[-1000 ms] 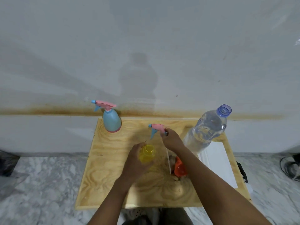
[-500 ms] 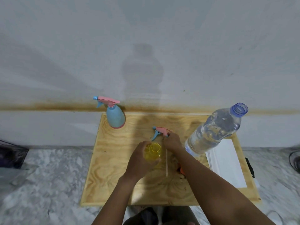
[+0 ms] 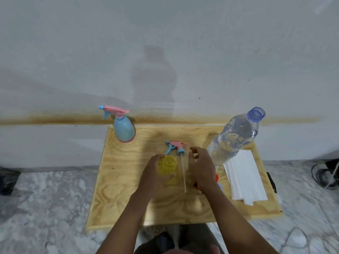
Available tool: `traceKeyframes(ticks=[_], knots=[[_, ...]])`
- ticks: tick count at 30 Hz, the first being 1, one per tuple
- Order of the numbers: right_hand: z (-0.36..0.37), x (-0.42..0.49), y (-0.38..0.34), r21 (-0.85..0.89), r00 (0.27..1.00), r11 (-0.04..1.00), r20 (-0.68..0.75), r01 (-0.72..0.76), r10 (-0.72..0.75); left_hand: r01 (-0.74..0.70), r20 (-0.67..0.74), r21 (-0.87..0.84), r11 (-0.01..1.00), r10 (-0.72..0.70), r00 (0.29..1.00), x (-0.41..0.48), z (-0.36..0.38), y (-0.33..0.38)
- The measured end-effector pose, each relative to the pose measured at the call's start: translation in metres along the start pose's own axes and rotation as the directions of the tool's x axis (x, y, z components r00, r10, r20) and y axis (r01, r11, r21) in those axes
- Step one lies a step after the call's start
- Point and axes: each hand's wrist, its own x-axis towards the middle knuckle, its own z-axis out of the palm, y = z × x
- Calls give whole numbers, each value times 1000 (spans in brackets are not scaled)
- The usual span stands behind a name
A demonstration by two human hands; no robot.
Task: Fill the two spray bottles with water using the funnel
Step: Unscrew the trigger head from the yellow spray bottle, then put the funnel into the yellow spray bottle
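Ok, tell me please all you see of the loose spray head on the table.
The spray head looks plastic: pink top, blue nozzle, trigger and collar, plus a thin pale tube pointing toward the person. It lies off its bottle on the wooden table, between the yellow bottle and the right hand, which seems not to touch it.

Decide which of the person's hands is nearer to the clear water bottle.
Right. The right hand is close beside the lower part of the water bottle, on its left. The left hand grips the yellow spray bottle farther left, beyond the detached spray head.
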Motion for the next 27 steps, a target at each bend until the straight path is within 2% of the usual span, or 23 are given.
traceKeyframes(ticks=[2, 5, 9, 12, 16, 19, 24, 27], knots=[[-12, -18, 13, -18, 997, 1000, -78, 21, -23, -1, 0, 12, 1000, 1, 1000, 1, 0, 0], [-26, -38, 44, -121, 992, 991, -102, 63, -76, -9, -3, 15, 1000, 9, 1000, 1, 1, 0], [-38, -50, 78, -306, 997, 950, -28, 58, -69, -19, -37, 13, 1000, 19, 999, -4, 3, 3], [-41, -51, 89, -370, 999, 928, 40, 37, -24, -21, -52, 14, 1000, 22, 998, -6, 6, 4], [-41, -48, 91, -344, 993, 939, 96, -25, 62, -21, -47, 29, 999, 22, 999, -6, 6, 4], [-40, -45, 91, -308, 994, 950, 71, -56, 82, -23, -47, 19, 1000, 23, 999, -7, 6, 4], [-39, -41, 89, -272, 999, 961, -8, -43, 43, -14, -52, 22, 1000, 15, 999, -7, 7, 5], [-41, -45, 75, -166, 996, 986, -82, 6, -20, -12, -51, 21, 1000, 14, 999, -7, 8, 4]])
